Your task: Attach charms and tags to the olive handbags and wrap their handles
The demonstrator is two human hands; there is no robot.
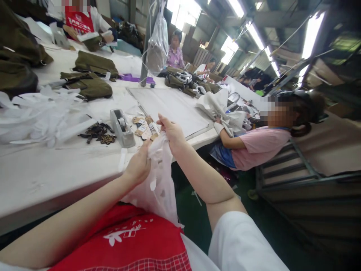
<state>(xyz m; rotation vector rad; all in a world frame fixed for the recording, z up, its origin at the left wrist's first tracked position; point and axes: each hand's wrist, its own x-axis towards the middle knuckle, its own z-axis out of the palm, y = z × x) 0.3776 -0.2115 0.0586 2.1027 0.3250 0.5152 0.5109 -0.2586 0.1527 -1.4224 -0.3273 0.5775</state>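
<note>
Both hands meet at the near edge of the white table, pinching the top of a thin white plastic bag (160, 184). My left hand (139, 162) is closed on the bag's left side. With fingers curled, my right hand (172, 133) grips its upper right corner. Below them the bag hangs down in front of my red apron (135, 233). Just beyond my hands lie several paper tags (143, 128). A grey tape dispenser (122, 130) stands left of the tags, beside a small heap of dark ornamental pieces (98, 133).
A pile of white strips (42, 116) covers the table's left side. Olive-green bags (90, 82) lie farther back, near a metal post (146, 45). A flat white board (172, 107) lies ahead. To the right, a person in a pink shirt (259, 146) handles pale material; a slatted cart (299, 169) stands behind.
</note>
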